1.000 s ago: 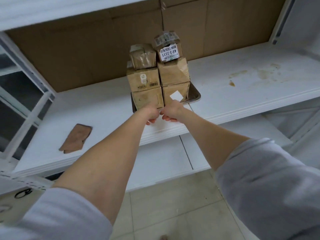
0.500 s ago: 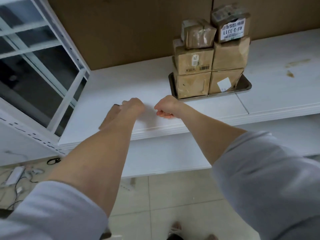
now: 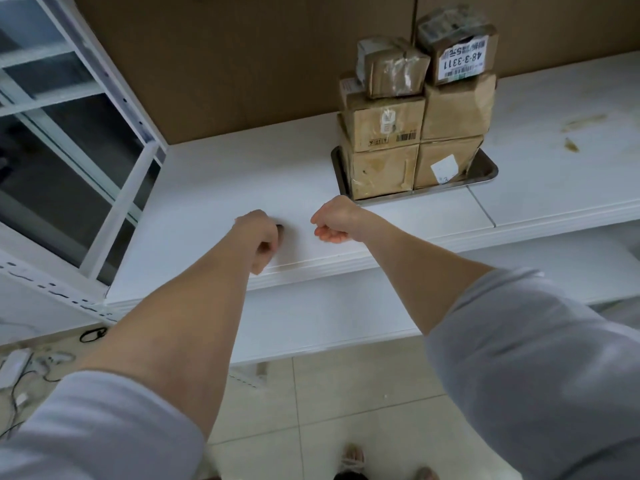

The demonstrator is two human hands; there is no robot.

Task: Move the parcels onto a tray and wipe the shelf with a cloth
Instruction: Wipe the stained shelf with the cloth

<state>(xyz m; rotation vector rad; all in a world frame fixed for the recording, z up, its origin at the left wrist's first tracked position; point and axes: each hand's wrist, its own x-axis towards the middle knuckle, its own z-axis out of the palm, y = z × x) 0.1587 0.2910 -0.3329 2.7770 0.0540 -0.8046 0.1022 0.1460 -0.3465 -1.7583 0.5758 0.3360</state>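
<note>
Six taped brown cardboard parcels [image 3: 415, 133], one labelled "48-3-3311", stand stacked on a shiny metal tray [image 3: 486, 171] on the white shelf [image 3: 225, 174], far right of the left hand [image 3: 258, 237], which grips a mostly hidden brown cloth [image 3: 280, 230], and the clenched, empty right hand [image 3: 334, 220].

Tray [image 3: 486, 172]: polished metal, reflective rim. Parcels [image 3: 381, 171]: brown cardboard, matt and creased, wrapped in glossy clear tape [image 3: 398, 69] — paper labels [image 3: 460, 62] on several. Shelf [image 3: 242, 178]: smooth matt white board; back panel [image 3: 242, 64] — matt brown cardboard.
</note>
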